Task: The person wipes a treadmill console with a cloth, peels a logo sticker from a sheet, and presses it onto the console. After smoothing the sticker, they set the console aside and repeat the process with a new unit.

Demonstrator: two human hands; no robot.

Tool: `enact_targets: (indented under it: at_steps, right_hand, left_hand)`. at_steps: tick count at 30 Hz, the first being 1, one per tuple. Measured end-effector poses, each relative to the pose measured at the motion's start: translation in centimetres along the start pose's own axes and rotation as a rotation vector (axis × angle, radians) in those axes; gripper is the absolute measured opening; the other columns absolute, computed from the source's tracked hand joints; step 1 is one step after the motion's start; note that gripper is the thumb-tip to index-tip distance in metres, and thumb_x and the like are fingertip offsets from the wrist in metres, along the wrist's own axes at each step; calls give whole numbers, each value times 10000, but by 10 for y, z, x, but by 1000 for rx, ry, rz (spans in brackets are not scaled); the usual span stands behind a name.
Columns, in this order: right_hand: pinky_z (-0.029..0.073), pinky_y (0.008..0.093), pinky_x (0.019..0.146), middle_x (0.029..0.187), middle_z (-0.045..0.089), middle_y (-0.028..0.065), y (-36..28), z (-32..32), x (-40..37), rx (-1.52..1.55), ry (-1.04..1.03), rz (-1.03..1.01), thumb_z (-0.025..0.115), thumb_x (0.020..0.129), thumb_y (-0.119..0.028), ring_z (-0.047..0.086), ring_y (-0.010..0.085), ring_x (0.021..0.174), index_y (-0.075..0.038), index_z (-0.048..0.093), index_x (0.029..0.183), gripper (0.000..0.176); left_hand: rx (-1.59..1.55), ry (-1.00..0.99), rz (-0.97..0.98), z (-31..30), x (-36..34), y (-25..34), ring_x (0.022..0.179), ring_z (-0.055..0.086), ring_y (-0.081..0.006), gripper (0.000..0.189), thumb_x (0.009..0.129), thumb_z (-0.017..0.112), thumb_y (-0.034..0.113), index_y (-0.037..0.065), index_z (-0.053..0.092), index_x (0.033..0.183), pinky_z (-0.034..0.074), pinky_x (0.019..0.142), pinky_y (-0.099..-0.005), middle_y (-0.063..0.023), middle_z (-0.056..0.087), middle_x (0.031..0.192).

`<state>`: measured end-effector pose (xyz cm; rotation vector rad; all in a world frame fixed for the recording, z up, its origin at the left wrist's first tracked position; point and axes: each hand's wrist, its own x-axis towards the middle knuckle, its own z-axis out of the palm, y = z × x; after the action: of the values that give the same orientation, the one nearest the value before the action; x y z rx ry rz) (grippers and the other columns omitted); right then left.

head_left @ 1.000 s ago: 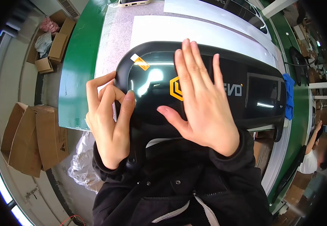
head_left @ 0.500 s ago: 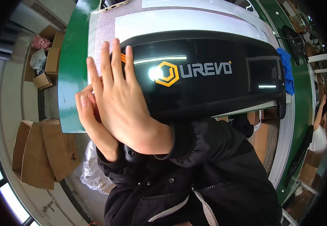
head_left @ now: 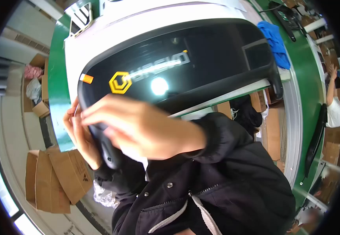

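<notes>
A glossy black panel with a yellow hexagon logo, pale lettering and a small orange sticker lies tilted across the view. At its left edge, my left hand has its fingers curled against the rim, partly hidden behind the panel corner. My right hand is over the lower left corner, smeared by motion. Its fingertips are near the left rim and the left fingers; whether they hold anything is unclear.
A phone lies on the green table beside white sheets. A blue cloth touches the panel's right end. Open cardboard boxes stand on the floor at left. Another person's raised arm shows at far right.
My right hand has left its flat, spread pose on the panel's left end and moved lower, with fingers drawn together. The panel appears more tilted, and its orange sticker is uncovered.
</notes>
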<state>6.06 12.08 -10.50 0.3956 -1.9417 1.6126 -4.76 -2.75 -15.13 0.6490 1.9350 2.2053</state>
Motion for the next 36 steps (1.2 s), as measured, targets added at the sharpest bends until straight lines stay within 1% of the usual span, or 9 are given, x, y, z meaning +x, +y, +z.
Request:
enact_targets:
  at_steps: [3, 7, 10, 16, 20, 25, 28, 30, 36]
  right_hand:
    - [427, 381, 780, 1018, 546, 144, -19, -114, -35, -1145, 296, 43, 563, 713, -29, 512, 312, 933, -40, 565, 969, 256]
    - [392, 420, 830, 1023, 529, 224, -42, -221, -108, -1714, 546, 647, 485, 876, -331, 486, 375, 957, -22, 489, 1159, 419]
    - [378, 452, 839, 988, 531, 291, -40, -233, -122, -1497, 550, 718, 420, 872, -488, 501, 411, 942, 72, 430, 1194, 647]
    - [397, 444, 824, 1020, 514, 289, -65, -227, -104, -1435, 541, 822, 442, 862, -496, 517, 422, 930, 73, 416, 1186, 655]
    - [393, 405, 861, 1103, 456, 277, -97, -227, -85, -1265, 567, 568, 521, 823, -500, 498, 411, 999, 63, 371, 1197, 693]
    - [431, 246, 789, 1009, 582, 78, -150, -256, -46, -414, 603, 500, 628, 808, -269, 568, 147, 897, 6, 485, 1159, 468]
    - [476, 279, 769, 961, 622, 112, -165, -284, -30, 59, 496, 395, 567, 857, -185, 601, 195, 865, 34, 575, 997, 260]
    - [496, 311, 800, 980, 636, 137, -170, -300, -32, 209, 379, 323, 550, 858, -177, 614, 222, 917, 43, 561, 1072, 307]
    - [474, 406, 872, 1012, 613, 183, -188, -302, -36, 208, 496, -87, 599, 794, -205, 606, 298, 929, 32, 534, 1112, 402]
  left_hand:
    - [337, -153, -9, 12, -2, 19, 1225, 323, -250, 568, 791, 590, 137, 26, 319, 1277, 215, 1022, -358, -167, 355, 1297]
    - [367, -203, -7, 20, 0, 25, 1258, 282, -247, 676, 743, 603, 70, 11, 278, 1332, 168, 1045, -337, -159, 320, 1340]
    - [308, -203, 32, 22, 0, 23, 1260, 289, -238, 682, 737, 605, 91, -12, 290, 1333, 166, 1048, -333, -164, 323, 1349]
    - [256, -203, 129, 15, -1, 32, 1255, 308, -245, 676, 732, 588, 95, -61, 297, 1322, 168, 1053, -335, -179, 336, 1350]
    - [349, -137, 312, -7, 3, 54, 1323, 204, -263, 713, 744, 579, 200, -64, 276, 1333, 105, 1073, -385, -184, 264, 1407]
    - [337, -26, 539, -44, 27, 80, 1330, 180, -258, 751, 791, 543, 356, -22, 236, 1362, 84, 1090, -425, -142, 260, 1420]
    - [562, 54, 641, -22, 28, 108, 1334, 169, -212, 700, 851, 445, 424, 19, 222, 1377, 136, 1086, -425, -109, 233, 1435]
    - [189, 253, 507, 24, 20, 132, 1310, 233, -200, 632, 861, 428, 377, 44, 260, 1372, 188, 1071, -401, -94, 264, 1424]
    - [24, 71, 779, -2, 67, 113, 1077, 478, -230, 580, 766, 572, -34, -58, 312, 1283, 366, 959, -329, -189, 451, 1200]
